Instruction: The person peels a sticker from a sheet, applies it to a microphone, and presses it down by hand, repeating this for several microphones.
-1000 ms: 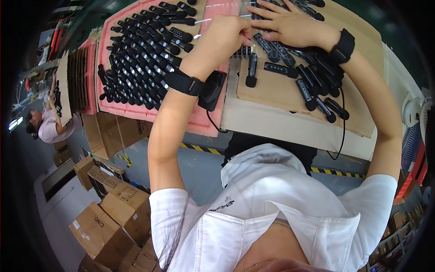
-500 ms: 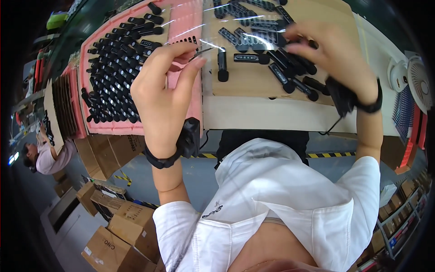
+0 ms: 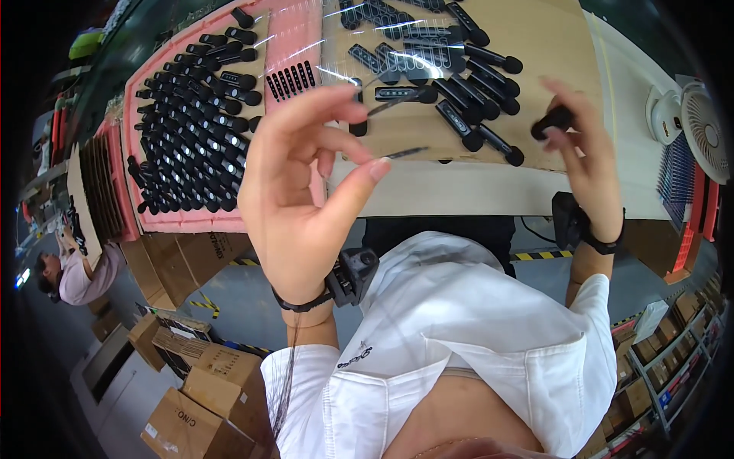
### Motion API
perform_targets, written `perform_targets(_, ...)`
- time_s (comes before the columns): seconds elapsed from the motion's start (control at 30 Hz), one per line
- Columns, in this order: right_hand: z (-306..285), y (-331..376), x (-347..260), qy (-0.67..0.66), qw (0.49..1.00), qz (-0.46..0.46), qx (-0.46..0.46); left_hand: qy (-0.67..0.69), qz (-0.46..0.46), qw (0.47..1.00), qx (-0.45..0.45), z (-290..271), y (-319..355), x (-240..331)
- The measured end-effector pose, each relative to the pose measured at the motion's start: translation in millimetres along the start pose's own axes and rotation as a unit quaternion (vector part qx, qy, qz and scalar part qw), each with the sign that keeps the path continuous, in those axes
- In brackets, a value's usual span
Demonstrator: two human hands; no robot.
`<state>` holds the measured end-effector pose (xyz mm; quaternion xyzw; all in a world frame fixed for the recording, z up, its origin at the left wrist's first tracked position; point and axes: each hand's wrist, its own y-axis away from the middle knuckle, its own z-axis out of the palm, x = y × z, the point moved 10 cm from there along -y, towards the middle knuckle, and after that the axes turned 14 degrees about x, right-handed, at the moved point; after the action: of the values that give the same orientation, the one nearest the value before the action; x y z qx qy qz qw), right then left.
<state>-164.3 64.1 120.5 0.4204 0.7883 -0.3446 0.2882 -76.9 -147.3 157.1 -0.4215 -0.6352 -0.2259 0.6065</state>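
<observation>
Two hands up over the desk (image 3: 489, 195), I see both clearly. Left hand (image 3: 306, 191) is raised, palm toward camera, fingers spread and curled; thumb and index sit apart with a thin clear film strip (image 3: 397, 126) spanning between their tips, one end by the index tip, the other by the thumb tip. So it's pinched lightly on the film, not a closed fist. Right hand (image 3: 585, 164) is further right, fingers closed around one black stick-shaped part (image 3: 552, 122), its rounded end poking out left of the fingertips. Both wrists carry dark bands with a small black box attached.

Loose black parts (image 3: 451, 92) of the same kind lie scattered on a brown cardboard sheet (image 3: 535, 30) on the desk, just beyond both hands. Left of that, a pink foam tray (image 3: 191, 218) holds dense rows of the same black parts. White desk fan (image 3: 699, 126) at far right edge. Cardboard boxes (image 3: 195, 382) on the floor near left. Another person (image 3: 76, 279) sits at far left, by a second tray stack; can't tell what they're handling.
</observation>
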Motion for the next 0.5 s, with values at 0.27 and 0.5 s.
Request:
perform_targets(0.27,-2,-4,-32,-0.266,0.954,0.053,0.128,0.267,-0.127,0.953,-0.067,42,-3,9)
perform_targets(0.5,10,-8,-56,-0.188,0.979,-0.019,0.08,0.233,-0.14,0.958,-0.085,55,-4,6)
